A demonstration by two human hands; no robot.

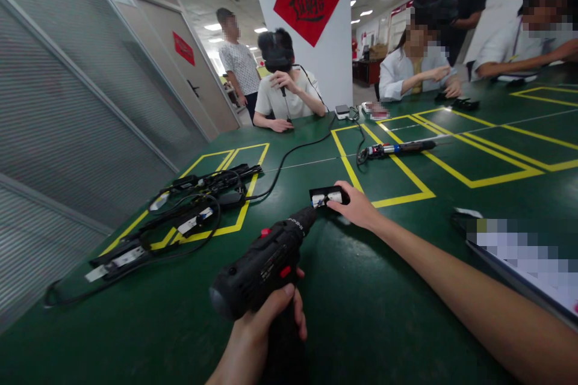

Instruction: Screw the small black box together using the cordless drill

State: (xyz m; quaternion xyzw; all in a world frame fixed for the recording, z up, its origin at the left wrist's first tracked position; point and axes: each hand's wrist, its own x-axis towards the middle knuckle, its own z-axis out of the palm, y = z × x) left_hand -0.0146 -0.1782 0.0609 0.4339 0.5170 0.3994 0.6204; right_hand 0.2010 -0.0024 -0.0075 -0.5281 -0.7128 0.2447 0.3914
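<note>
A black cordless drill with red buttons is gripped by its handle in my left hand. Its chuck points forward and to the right. At the chuck's tip is a small black case with white parts inside, pinched at its right end by the fingers of my right hand. The bit and the exact contact point are too small to make out. Both hands are above the green table, and the right forearm reaches in from the lower right.
Black cables and adapters lie at the left within yellow tape outlines. Farther off lies an electric screwdriver with a cord. A blurred tablet-like object is at the right. Co-workers sit across the table.
</note>
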